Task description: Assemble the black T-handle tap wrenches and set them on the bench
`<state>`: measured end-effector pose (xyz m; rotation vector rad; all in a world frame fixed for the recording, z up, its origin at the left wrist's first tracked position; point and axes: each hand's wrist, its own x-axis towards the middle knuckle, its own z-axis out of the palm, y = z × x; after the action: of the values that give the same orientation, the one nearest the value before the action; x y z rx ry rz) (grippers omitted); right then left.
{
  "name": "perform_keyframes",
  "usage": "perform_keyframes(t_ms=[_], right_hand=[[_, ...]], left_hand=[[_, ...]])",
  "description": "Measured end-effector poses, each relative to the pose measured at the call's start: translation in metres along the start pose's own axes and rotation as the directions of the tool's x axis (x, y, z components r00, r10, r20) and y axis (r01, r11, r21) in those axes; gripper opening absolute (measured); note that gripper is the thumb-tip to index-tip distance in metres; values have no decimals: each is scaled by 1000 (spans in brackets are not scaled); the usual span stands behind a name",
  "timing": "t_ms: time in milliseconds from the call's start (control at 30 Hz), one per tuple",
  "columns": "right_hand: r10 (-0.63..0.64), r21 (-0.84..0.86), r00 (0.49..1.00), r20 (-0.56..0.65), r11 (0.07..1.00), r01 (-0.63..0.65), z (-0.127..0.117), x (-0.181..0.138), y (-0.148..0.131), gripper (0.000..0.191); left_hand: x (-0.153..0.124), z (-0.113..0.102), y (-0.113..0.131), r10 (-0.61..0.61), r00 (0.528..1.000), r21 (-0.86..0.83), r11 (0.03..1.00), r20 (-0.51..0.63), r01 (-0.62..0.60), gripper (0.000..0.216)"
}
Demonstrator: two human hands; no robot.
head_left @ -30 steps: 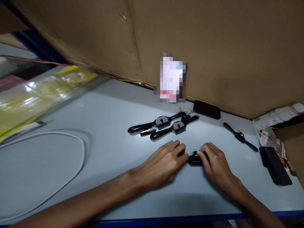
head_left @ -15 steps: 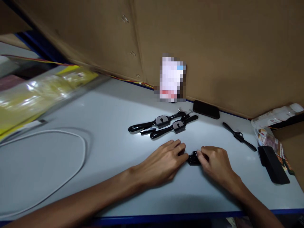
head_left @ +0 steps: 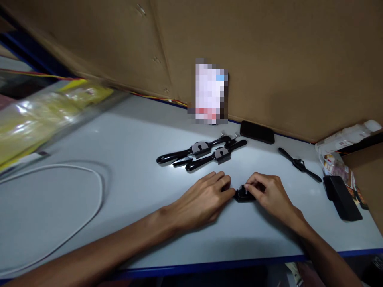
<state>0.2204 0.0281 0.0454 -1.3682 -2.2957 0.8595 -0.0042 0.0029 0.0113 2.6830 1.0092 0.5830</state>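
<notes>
A black spokeshave rests on the table between my hands, with only its middle part showing. My left hand is closed round its left end, and that handle is hidden under the fingers. Over the body, my right hand pinches a small silvery screw between thumb and forefinger; the fingertips cover most of it. Just beyond lie two more black spokeshaves, the farther one and the nearer one, both with grey blade plates. A slim black piece lies beside them.
Another spokeshave lies to the right, near a black holder-like object. A dark phone lies by the cardboard wall. At left are a yellow plastic package and a white cable. A bottle lies far right.
My right hand has shifted from gripping the spokeshave's right side to a fingertip pinch above its body. My left hand keeps its hold. The view has tilted slightly.
</notes>
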Motion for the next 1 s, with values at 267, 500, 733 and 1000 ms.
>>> perform_keyframes(t_ms=[267,500,733,1000], right_hand=[[-242,-323,964,113,909,265,-13,-15,-6,28],[-256,-491,964,76,832,259,-11,-16,-6,28],[-277,-488,955,105,822,292,-12,-16,-6,26],[-327,-518,940,96,790,327,-12,-16,-6,27]], left_hand=[[-2,1,-1,12,1000,-13,1000,-10,-12,22],[-2,1,-2,21,999,-6,1000,-24,-21,24],[-1,-1,-2,18,1000,-11,1000,-14,-18,26],[-1,-1,-2,26,999,-11,1000,-34,-26,25]])
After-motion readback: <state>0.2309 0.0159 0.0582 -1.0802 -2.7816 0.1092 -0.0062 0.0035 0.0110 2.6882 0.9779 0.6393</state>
